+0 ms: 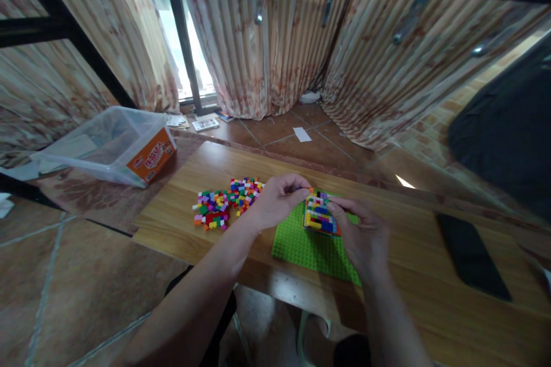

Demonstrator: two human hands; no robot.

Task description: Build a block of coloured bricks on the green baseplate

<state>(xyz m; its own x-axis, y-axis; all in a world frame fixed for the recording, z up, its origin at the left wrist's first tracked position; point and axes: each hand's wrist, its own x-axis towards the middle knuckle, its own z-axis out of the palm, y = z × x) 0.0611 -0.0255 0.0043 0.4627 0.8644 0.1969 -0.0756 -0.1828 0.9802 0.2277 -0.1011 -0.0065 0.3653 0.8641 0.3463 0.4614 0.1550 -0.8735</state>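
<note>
A green baseplate (301, 246) lies near the front edge of a wooden table (413, 241). On its far part stands a block of small multicoloured bricks (319, 215). My left hand (279, 199) is curled, its fingertips pinched at the block's top left corner; whether a brick is in them I cannot see. My right hand (361, 232) rests on the block's right side with its fingers pressed against it. A heap of loose coloured bricks (226, 200) lies on the table just left of my left hand.
A clear plastic box (109, 146) with an orange label stands on the floor at the left. A black phone (471, 255) lies on the table at the right. Striped curtains hang behind, and papers lie on the tiled floor.
</note>
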